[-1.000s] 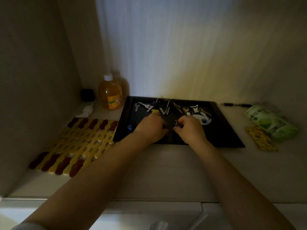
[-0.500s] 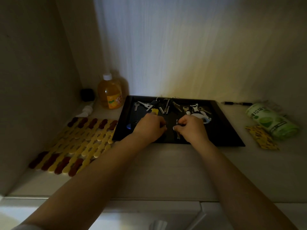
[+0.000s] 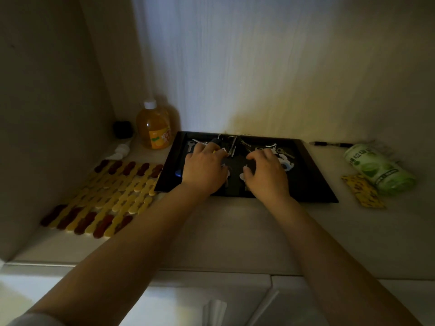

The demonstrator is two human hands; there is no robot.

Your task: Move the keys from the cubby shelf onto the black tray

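Observation:
The black tray (image 3: 315,175) lies on the cubby shelf against the back wall. Several metal keys (image 3: 231,147) and a white figure keychain (image 3: 286,162) lie along its far half, with a single silver key (image 3: 190,147) at the far left. My left hand (image 3: 203,171) hovers palm down over the tray's left middle, fingertips touching the key pile. My right hand (image 3: 266,172) arches palm down over the middle, fingers spread. Pale key parts (image 3: 242,177) show on the tray between the two hands.
An orange bottle (image 3: 155,128), a small black object (image 3: 122,129) and a white tube (image 3: 118,152) stand at the back left. A yellow and dark red mat (image 3: 113,191) lies left of the tray. To the right are a pen (image 3: 329,144), a green roll (image 3: 379,170) and a yellow packet (image 3: 362,194).
Both hands were pinched together at the tray's middle holding keys. They have since moved apart and farther in, fingers spread, with keys left lying between them.

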